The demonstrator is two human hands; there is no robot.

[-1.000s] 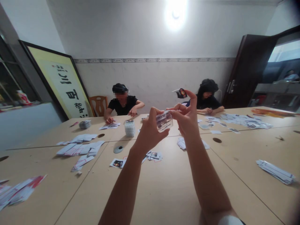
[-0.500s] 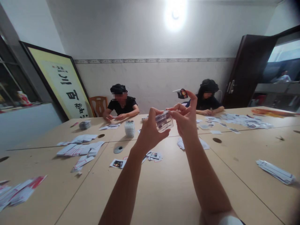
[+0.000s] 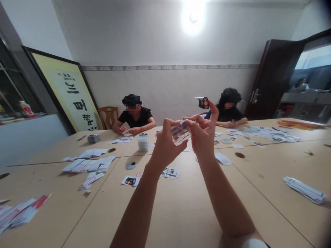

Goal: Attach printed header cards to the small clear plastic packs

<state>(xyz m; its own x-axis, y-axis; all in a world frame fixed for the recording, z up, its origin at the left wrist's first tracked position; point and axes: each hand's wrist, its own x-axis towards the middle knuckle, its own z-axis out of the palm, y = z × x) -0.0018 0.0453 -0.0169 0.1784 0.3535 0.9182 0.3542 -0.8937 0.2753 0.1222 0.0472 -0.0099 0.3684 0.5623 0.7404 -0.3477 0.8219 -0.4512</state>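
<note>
A small clear plastic box (image 3: 181, 135) is held up in front of me, above the table. My left hand (image 3: 167, 139) grips it from the left, thumb beneath and fingers over the top edge. At its upper right, the thumb and fingers of my right hand (image 3: 204, 132) pinch the box's edge. One raised finger of that hand carries a black sticker (image 3: 203, 102) with an orange picture, stuck by one side to the fingertip. Loose printed labels (image 3: 170, 171) lie on the table below my hands, beside a picture label (image 3: 130, 180).
A stack of clear boxes (image 3: 143, 142) stands ahead, near a grey disc (image 3: 130, 165). Folded papers (image 3: 89, 164) lie left, a paper bundle (image 3: 304, 189) right. Two co-workers, one person (image 3: 134, 115) left and another person (image 3: 229, 108) right, sit across the table. Scattered labels (image 3: 271, 132) spread far right.
My right hand has shifted slightly over the box's edge, and the black sticker on its fingertip has moved a little right. The left hand keeps its grip.
</note>
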